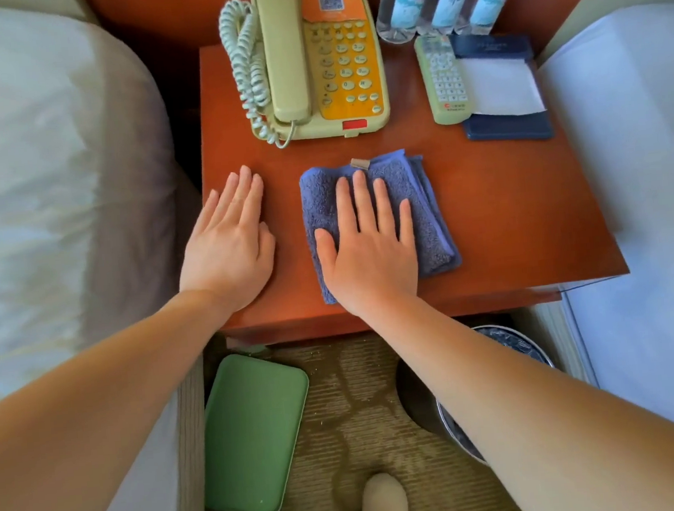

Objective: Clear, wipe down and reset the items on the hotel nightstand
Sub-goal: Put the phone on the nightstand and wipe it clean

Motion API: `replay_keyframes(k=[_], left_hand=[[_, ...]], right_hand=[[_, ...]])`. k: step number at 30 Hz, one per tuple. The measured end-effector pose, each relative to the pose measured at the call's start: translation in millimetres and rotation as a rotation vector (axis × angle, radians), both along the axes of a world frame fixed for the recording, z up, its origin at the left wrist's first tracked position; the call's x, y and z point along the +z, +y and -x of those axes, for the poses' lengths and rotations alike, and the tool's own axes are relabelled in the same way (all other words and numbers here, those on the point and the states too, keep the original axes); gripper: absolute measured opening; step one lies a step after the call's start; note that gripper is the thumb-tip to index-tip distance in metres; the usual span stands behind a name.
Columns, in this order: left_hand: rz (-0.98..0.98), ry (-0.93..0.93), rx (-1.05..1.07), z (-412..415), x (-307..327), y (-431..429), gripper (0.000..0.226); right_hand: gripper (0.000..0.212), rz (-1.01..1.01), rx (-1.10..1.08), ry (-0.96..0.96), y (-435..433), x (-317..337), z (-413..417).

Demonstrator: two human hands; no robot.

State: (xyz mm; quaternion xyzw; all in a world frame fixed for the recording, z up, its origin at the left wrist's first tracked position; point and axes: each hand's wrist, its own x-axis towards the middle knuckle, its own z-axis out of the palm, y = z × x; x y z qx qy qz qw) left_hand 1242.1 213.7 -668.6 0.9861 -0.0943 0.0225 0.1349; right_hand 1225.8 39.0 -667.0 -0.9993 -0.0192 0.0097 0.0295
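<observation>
Your arms [586, 417] rise from below: right hand [367, 252] flat on the blue cloth [424, 202] at centre, fingers [361, 200] slightly spread; left hand [228, 244] (fingers together) flat on the desk [507, 220].

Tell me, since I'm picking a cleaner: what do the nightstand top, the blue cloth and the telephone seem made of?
Nightstand top: probably reddish wood or veneer under smooth semi-gloss lacquer; it shows a soft sheen.
Blue cloth: terry, likely cotton or microfibre; fuzzy looped pile.
Telephone: beige moulded plastic, smooth, rounded edges.

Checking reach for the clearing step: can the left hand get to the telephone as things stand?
Probably yes: the left hand lies flat on the nightstand, with nothing between it and the telephone.
</observation>
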Motion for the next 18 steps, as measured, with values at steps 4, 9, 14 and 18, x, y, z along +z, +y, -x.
replay_keyframes(k=[4,9,14,18], left_hand=[[0.034,-0.018,0.007,0,-3,1,0.064],[0.276,-0.039,0.077,-1,4,1,0.050],[0.391,-0.202,0.184,11,4,1,0.031],[0.390,-0.191,0.327,18,12,1,0.035]], right_hand=[[0.067,-0.045,-0.021,0.018,28,1,9],[0.069,-0.171,0.010,0.058,61,6,18],[0.053,-0.577,-0.039,-0.056,20,29,0],[0.066,-0.201,-0.116,-0.075,-31,41,-4]])
